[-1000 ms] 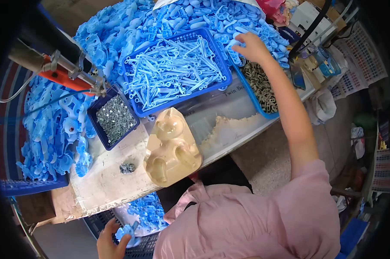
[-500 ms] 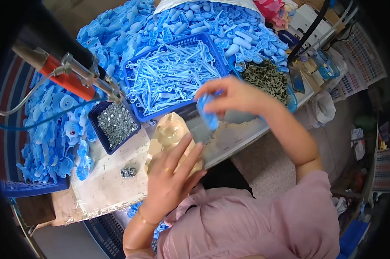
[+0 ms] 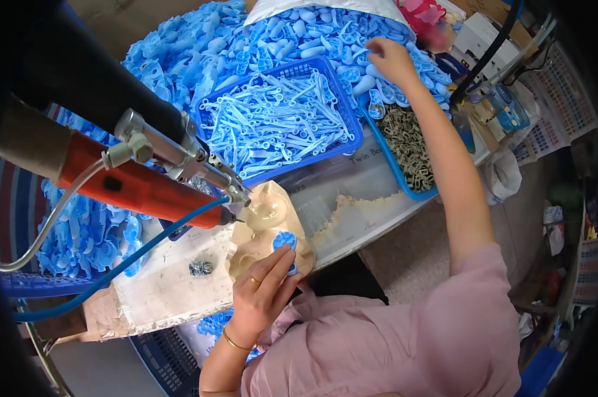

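My left hand (image 3: 266, 288) rests at the beige moulded fixture (image 3: 267, 210), its fingers closed on a small blue plastic part (image 3: 285, 241) at the fixture's right side. A gold ring is on one finger. My right hand (image 3: 393, 61) reaches far out over the heap of loose blue plastic parts (image 3: 312, 41). Its fingertips are slightly apart and no held piece shows. From the left, an orange-bodied power screwdriver (image 3: 143, 188) on a metal arm hangs with its tip just beside the fixture.
A dark blue basket (image 3: 355, 142) holds thin blue rods. Right of it, a blue tray (image 3: 418, 195) contains small olive-grey pieces. A screw bin (image 3: 174, 231) is partly hidden behind the screwdriver. A dark wound bundle (image 3: 200, 268) lies on the worktable (image 3: 160, 298).
My right hand has left the fixture area and gone up to the far heap. The blue part it carried appears now under my left fingers. The screwdriver has come lower, toward the fixture.
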Motion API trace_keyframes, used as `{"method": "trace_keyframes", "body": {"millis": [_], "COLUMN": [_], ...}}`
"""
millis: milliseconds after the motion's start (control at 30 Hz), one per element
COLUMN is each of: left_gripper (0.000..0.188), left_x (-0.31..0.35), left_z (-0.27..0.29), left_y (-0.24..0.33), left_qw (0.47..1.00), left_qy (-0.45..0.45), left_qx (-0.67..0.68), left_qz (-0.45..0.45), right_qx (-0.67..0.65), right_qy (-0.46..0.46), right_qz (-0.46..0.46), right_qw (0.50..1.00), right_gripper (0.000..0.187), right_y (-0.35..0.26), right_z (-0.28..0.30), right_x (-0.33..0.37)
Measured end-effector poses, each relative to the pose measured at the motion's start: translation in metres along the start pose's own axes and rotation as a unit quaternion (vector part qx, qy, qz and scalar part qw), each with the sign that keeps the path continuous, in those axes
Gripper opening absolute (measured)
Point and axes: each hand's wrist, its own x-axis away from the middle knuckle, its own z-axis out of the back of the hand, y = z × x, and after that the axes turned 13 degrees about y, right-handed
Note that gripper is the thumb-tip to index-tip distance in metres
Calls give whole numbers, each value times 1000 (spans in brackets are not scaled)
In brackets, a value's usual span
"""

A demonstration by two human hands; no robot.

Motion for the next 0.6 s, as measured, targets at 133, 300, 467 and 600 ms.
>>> {"method": "trace_keyframes", "body": {"millis": [133,300,467,600], "left_gripper": [41,44,46,45], "left_x": [2,14,38,47], "left_z": [4,23,39,42], "left_y": [0,-9,-21,-19], "left_qw": [1000,998,996,993], "left_qy": [3,-2,20,28], "left_qx": [-11,-55,-76,-98], "left_qz": [12,-3,31,53], "right_qx": [103,72,95,177], "right_qy": [4,-93,-22,-119], "right_qz": [221,165,254,345], "right_qw": [970,979,962,914], "right_gripper": [25,19,28,33], "right_y": [-28,-22,-23,-28], "right_z": [-36,-21,-10,-24], "right_x": [4,-18,-7,-14]}}
